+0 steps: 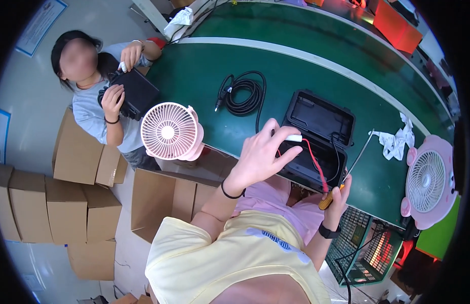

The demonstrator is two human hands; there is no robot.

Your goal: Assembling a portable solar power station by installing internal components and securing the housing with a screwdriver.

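Note:
An open black plastic case lies at the table's near edge, its lid folded back, with dark wires inside. Over its left part reaches my left hand, thumb spread from the index finger. At the index fingertip is a white piece, a finger cover or a connector, I cannot tell which. A red wire runs from that fingertip down toward my right hand, and seems held by the left fingers. My right hand, by the case's near right corner, grips a screwdriver with a yellow-and-black handle; its long shaft slants up to the right.
A coiled black cable lies on the green table. Pink fans stand left and right, near crumpled white paper. A co-worker holds a black case. Cardboard boxes and a green crate stand below.

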